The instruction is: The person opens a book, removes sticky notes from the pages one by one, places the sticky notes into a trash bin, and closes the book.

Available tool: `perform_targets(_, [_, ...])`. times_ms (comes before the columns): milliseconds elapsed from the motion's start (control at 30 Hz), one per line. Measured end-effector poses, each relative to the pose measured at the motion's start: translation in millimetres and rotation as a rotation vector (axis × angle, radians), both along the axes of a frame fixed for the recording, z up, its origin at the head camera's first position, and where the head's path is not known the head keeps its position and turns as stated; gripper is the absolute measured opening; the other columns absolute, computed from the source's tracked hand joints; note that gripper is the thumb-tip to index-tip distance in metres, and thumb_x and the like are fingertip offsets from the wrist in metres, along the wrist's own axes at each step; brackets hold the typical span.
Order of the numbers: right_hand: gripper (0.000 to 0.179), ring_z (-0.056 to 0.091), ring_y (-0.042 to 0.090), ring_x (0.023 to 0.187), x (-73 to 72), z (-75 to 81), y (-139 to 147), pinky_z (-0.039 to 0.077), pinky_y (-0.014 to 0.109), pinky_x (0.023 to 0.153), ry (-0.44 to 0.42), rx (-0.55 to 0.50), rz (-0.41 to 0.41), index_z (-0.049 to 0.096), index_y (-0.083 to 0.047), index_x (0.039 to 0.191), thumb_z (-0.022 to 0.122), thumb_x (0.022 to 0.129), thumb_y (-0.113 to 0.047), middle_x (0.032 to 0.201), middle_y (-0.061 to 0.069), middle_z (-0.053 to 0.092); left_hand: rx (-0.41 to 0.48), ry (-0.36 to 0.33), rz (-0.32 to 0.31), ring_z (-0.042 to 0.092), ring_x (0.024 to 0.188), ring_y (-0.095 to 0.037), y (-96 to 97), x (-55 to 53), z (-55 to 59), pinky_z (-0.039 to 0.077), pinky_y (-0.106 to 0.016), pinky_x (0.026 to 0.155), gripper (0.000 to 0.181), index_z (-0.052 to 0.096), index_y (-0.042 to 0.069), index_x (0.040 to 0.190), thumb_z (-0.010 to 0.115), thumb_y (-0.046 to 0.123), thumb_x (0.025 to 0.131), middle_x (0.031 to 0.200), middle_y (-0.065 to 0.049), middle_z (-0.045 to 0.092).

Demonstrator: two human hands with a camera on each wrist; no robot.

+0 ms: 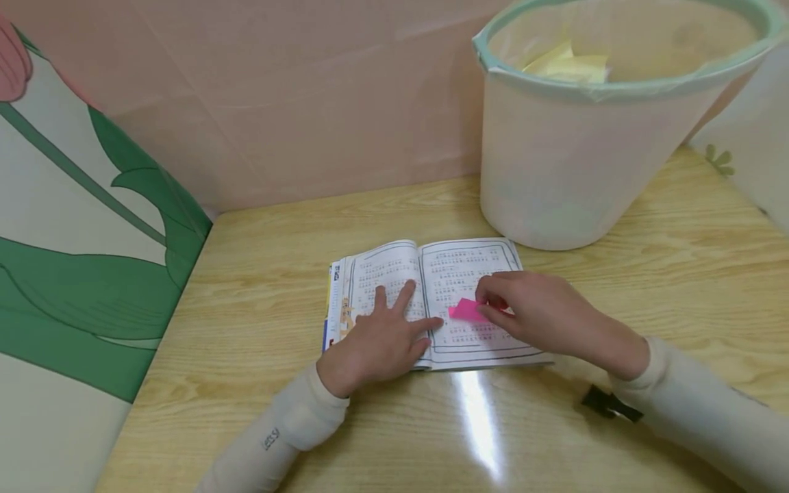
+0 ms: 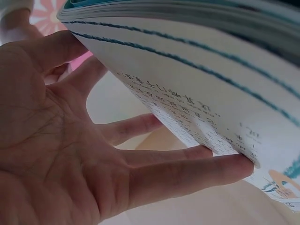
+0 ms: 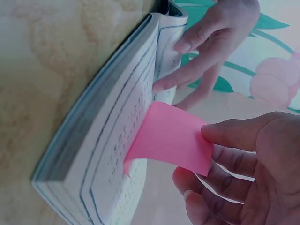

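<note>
An open book (image 1: 456, 274) with printed text lies on the wooden table. Spread fingers of my left hand (image 1: 385, 337) press on its left page near the fold; in the left wrist view the fingertips (image 2: 239, 164) touch the paper. Over the right page, my right hand (image 1: 536, 308) pinches a pink sticky note (image 1: 467, 310) between thumb and fingers. In the right wrist view the sticky note (image 3: 171, 136) stands up from the page, its far edge against the paper and one corner curled.
Behind the book at the right stands a tall pale bin (image 1: 555, 150) with a green rim, yellow paper inside. A black clip-like object (image 1: 610, 404) is by the right sleeve. The wooden table (image 1: 259, 287) meets a pink wall covering (image 1: 339, 103).
</note>
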State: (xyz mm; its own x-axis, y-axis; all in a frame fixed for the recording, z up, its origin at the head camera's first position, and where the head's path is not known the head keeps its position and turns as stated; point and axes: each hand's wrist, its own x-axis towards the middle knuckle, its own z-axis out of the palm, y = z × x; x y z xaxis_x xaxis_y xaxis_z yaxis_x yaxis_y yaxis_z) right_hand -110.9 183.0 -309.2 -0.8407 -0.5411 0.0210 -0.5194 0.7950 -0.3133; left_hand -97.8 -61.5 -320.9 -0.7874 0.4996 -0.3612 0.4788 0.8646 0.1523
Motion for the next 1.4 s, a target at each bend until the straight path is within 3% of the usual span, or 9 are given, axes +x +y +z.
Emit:
perform_targets(533, [0.006,0.051,0.005,0.062,-3.4,7.8,9.3,0.043,0.024,0.056,-0.024,0.0,-0.032,0.069,-0.022,0.088,0.076,0.088,-0.022,0.072,-0.012,0.063,0.001,0.003,0.011,0.023,0.142,-0.055,1.9,1.3,1.3,0.05,-0.071,0.083,0.04,0.05,0.048,0.142,0.041,0.043,0.103,0.168,-0.009,0.012])
perform_targets(1067, [0.01,0.05,0.007,0.062,-7.3,20.5,21.5,0.041,0.025,0.056,0.008,0.019,-0.083,0.07,-0.02,0.09,0.078,0.085,-0.022,0.072,-0.009,0.062,-0.007,0.096,-0.039,0.031,0.135,-0.055,1.2,3.2,-0.6,0.054,-0.067,0.075,0.038,0.055,0.046,0.138,0.048,0.043,0.102,0.164,-0.013,0.02])
perform_targets(1400, [0.011,0.052,0.008,0.064,-10.5,23.9,27.3,0.042,0.026,0.055,0.035,0.014,-0.079,0.068,-0.02,0.091,0.077,0.085,-0.02,0.074,-0.008,0.063,-0.003,0.108,-0.05,0.03,0.136,-0.058,-0.3,3.7,-2.1,0.053,-0.07,0.076,0.037,0.056,0.044,0.138,0.049,0.042,0.102,0.164,-0.015,0.021])
